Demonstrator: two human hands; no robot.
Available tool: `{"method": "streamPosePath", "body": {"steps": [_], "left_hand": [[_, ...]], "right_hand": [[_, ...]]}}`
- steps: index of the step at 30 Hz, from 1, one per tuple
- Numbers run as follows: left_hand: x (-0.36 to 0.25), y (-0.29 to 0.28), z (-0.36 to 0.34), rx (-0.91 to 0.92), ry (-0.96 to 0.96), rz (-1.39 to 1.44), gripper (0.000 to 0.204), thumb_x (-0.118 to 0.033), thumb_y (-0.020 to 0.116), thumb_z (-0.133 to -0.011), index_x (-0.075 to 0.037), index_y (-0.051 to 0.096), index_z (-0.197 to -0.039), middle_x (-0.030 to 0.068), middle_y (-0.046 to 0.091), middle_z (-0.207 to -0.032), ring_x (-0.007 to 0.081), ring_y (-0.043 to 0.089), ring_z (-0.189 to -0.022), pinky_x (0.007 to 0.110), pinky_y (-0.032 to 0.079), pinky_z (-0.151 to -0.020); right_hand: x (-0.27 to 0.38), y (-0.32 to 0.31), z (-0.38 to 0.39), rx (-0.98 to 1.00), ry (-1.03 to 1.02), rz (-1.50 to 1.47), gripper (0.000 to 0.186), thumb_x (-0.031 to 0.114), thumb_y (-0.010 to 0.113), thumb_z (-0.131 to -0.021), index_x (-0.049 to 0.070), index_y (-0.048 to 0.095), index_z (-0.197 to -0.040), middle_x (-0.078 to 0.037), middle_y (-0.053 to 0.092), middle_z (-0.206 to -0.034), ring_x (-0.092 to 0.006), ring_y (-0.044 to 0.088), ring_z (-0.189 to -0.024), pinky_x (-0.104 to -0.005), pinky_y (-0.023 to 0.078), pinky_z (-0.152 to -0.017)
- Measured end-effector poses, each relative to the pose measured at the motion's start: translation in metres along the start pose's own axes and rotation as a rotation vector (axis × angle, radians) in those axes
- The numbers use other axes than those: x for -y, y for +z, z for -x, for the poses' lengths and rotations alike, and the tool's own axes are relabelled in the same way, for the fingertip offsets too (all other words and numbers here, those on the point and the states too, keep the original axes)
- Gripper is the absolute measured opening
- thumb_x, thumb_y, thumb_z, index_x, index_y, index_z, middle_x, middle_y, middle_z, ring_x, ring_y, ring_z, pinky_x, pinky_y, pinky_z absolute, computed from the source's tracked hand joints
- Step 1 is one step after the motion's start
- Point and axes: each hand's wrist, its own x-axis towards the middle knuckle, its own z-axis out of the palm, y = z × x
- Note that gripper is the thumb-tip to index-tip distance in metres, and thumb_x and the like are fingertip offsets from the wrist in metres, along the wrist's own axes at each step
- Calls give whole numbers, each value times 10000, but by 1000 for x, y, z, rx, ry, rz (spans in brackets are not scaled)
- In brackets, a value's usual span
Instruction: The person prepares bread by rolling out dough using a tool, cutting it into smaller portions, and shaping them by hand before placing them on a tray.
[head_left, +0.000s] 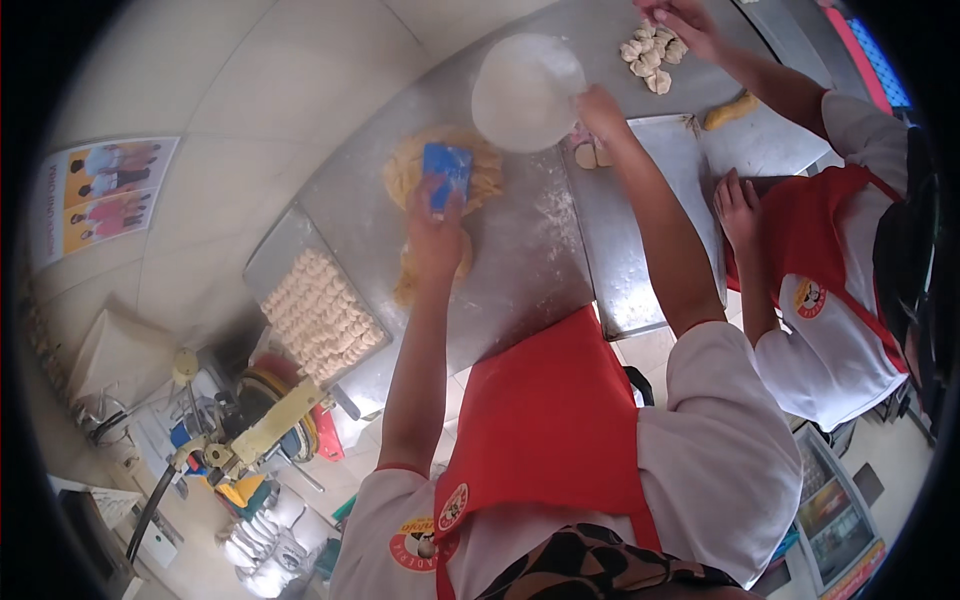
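My left hand (436, 228) grips a blue rectangular scraper (447, 170) and presses it on a big yellow mass of dough (410, 175) lying on the floured steel table (530, 250). My right hand (600, 110) holds the rim of a white round bowl (525, 90) tilted above the table, just right of the dough. A strip of the same dough (408, 285) trails toward me under my left wrist.
A steel tray (262, 268) packed with several small dough pieces stands at the table's left end. A co-worker in a red apron on the right rests one hand (738, 205) on the table and reaches another hand (685, 25) to a pile of dough pieces (652, 55). Machinery stands lower left.
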Motion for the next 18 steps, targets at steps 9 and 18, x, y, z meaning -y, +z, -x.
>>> {"method": "streamPosePath", "body": {"steps": [9,18], "left_hand": [[58,-39,76,-81,-262,-176,438,-150,710,-952,-12,603,-1355,147,628,-1307,303,601,-1230,397,467,-1044],[79,-50,138,-154,-280,-326,328,-90,689,-944,-9,645,-1259,174,627,-1320,332,601,-1238,415,483,-1029]], "right_hand": [[-27,-14,-59,-590,-537,981,465,213,660,-910,-56,572,-1278,-275,620,-1256,-404,627,-1154,-494,554,-938],[-67,14,-180,-754,-734,1252,470,323,505,-984,77,581,-1377,-224,545,-1436,-439,565,-1260,-601,477,-988]]}}
